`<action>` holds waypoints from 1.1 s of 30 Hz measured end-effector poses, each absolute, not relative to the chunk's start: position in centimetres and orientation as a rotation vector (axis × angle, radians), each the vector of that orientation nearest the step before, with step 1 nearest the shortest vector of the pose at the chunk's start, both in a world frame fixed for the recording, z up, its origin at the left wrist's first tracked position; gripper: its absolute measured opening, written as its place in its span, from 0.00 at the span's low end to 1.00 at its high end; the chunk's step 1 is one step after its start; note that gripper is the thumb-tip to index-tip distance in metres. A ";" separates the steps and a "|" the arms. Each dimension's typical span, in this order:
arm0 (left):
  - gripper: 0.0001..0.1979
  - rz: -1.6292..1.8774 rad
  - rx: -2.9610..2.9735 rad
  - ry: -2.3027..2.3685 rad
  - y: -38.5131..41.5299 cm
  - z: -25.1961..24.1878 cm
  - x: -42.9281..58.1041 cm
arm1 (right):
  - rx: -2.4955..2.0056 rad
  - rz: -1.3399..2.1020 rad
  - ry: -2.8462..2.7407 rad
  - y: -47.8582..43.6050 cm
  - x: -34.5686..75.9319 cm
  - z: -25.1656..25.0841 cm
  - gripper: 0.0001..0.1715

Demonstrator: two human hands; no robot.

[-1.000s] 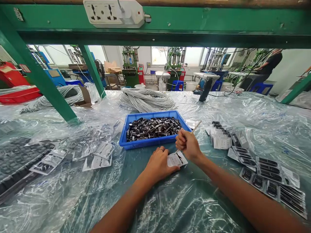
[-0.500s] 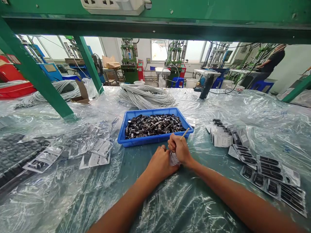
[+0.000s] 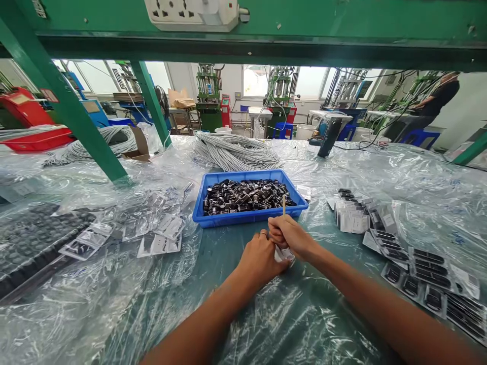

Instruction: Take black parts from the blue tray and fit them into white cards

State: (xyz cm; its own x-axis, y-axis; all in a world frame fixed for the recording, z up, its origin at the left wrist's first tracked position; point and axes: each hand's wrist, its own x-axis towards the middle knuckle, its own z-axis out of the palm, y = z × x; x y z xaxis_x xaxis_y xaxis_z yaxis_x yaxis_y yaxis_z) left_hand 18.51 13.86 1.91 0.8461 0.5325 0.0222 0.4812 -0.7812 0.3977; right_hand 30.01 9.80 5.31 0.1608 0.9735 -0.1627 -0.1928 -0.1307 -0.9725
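Observation:
My left hand (image 3: 259, 259) rests on the plastic-covered bench, its fingers closed on a small clear packet with a white printed card (image 3: 283, 255). My right hand (image 3: 292, 236) is closed in a fist around a thin, pale, wood-coloured stick (image 3: 283, 204), whose upper end stands almost upright above the fist. The fist presses close against the left fingers, over the packet; the stick's lower end is hidden. Just beyond both hands lies a blue tray (image 3: 236, 219) filled with small black parts with metallic ends (image 3: 247, 196).
Loose clear packets (image 3: 163, 238) lie at left beside a dark stack of packed parts (image 3: 34, 248). At right are packets of black pieces (image 3: 429, 268). A grey cable coil (image 3: 236, 152) sits behind the tray. Green frame posts (image 3: 83, 121) rise at left; a person (image 3: 437, 101) stands far right.
The view has shifted, so the scene sits further right. The stick has swung from leaning right to nearly upright as the right fist turned. Both hands remain together at the packet.

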 end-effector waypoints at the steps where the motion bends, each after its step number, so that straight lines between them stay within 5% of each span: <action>1: 0.21 0.177 2.638 0.764 13.8 2.0 18.5 | -1.257 1.269 -0.877 9.6 29.9 5.3 0.23; 9: 0.16 0.179 2.563 0.711 14.2 2.4 18.3 | -1.224 1.276 -0.916 9.3 30.2 5.2 0.24; 21: 0.28 0.337 2.135 0.671 15.3 0.8 18.9 | -0.946 0.951 -0.712 10.8 30.1 4.0 0.30; 33: 0.22 0.413 2.043 0.697 15.3 0.5 19.1 | -0.967 0.924 -0.680 10.7 29.3 2.0 0.28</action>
